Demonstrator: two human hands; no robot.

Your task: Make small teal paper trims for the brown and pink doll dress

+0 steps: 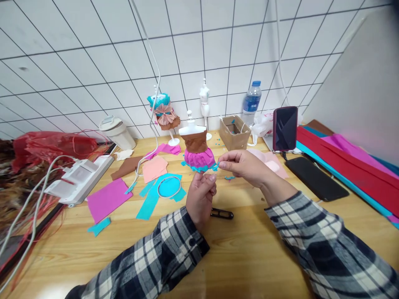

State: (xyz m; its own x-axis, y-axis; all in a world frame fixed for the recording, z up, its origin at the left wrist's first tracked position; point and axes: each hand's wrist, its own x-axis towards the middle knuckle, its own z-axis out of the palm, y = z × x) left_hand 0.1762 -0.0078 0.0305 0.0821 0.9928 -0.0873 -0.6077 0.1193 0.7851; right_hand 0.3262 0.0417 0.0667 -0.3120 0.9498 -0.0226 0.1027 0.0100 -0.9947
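Note:
A small white dress-form mannequin stands before me, dressed in a brown crepe-paper top and a pink pleated skirt with blue paper pieces along its hem. My left hand is closed just below the skirt; what its curled fingers hold is hidden. At the skirt's right edge, my right hand pinches a small blue crepe-paper piece between thumb and forefinger. Beneath my left hand lies a black slotted tool, partly covered.
Blue, magenta and peach paper lie left, with a metal ring. Behind stand a dressed mannequin, a bare one, a cardboard box and a bottle. Phones and a power strip flank.

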